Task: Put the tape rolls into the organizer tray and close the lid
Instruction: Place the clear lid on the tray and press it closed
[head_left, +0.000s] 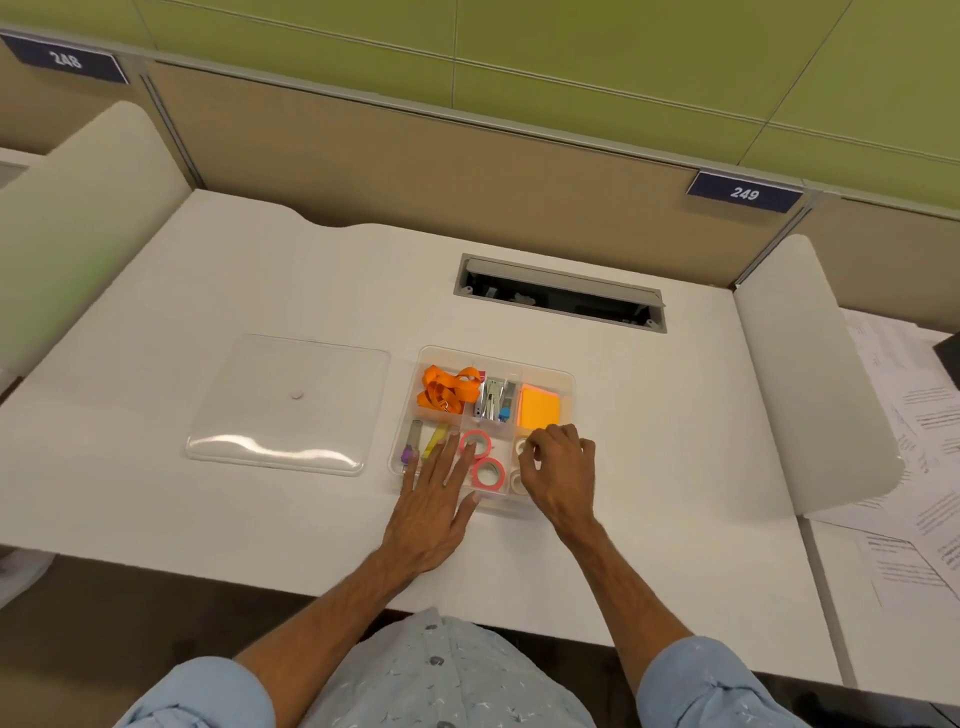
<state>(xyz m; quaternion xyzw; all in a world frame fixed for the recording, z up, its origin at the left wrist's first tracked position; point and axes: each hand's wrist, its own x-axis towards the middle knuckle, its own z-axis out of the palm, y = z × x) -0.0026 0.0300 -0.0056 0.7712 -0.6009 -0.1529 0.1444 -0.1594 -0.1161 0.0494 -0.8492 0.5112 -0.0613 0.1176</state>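
A clear organizer tray (566, 384) sits mid-desk with its lid off. Two pink tape rolls (488, 472) lie flat in its front middle compartment. White tape rolls (518, 482) show in the front right compartment, partly hidden by my right hand (561, 467), whose fingers curl over them; I cannot tell whether it grips one. My left hand (434, 499) rests flat with spread fingers on the tray's front left part, its fingertips beside the far pink roll. The clear lid (285, 405) lies flat on the desk left of the tray.
The tray also holds an orange lanyard (447, 389), staplers (493, 400), orange sticky notes (540, 408) and markers (423, 441). A cable slot (561, 293) opens behind the tray. Printed papers (914, 467) lie past the right divider (810, 374).
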